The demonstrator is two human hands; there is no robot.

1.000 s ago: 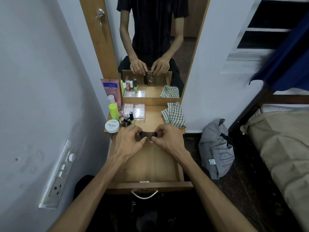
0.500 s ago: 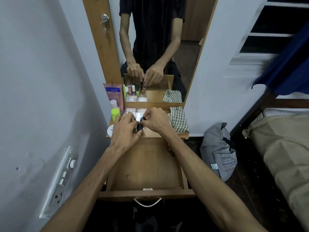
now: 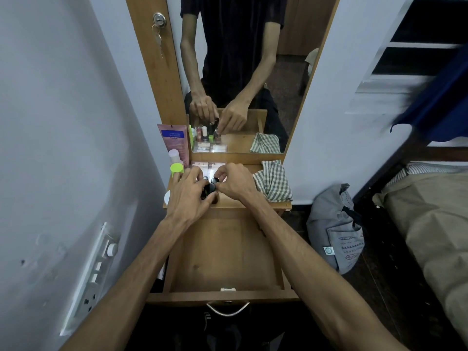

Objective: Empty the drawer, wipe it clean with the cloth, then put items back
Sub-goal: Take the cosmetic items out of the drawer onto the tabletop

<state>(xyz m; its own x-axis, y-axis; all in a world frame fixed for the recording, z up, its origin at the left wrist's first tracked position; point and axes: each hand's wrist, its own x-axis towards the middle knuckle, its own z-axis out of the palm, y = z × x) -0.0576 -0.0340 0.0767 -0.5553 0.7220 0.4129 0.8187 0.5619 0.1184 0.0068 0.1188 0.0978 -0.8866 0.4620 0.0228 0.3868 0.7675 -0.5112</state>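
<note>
The wooden drawer (image 3: 225, 254) is pulled out below the dresser shelf, and its bare bottom shows nothing inside. Both hands are over the shelf's front left. My left hand (image 3: 188, 192) grips small black-capped bottles (image 3: 208, 188). My right hand (image 3: 233, 182) pinches a black-capped bottle (image 3: 215, 180) beside them. A green checked cloth (image 3: 274, 182) lies crumpled on the shelf's right side, untouched. More small bottles stand under the hands, mostly hidden.
On the shelf's left stand a pink tube (image 3: 174, 141), a lime-capped bottle (image 3: 176, 168) and a white jar (image 3: 167, 197); flat clear packets (image 3: 207, 166) lie at the back. A mirror (image 3: 243, 72) rises behind. A grey bag (image 3: 334, 229) sits on the floor right, a bed (image 3: 430, 219) beyond.
Both hands lifted small bottles from the back of the drawer up onto the shelf's left side. The drawer bottom is now bare.
</note>
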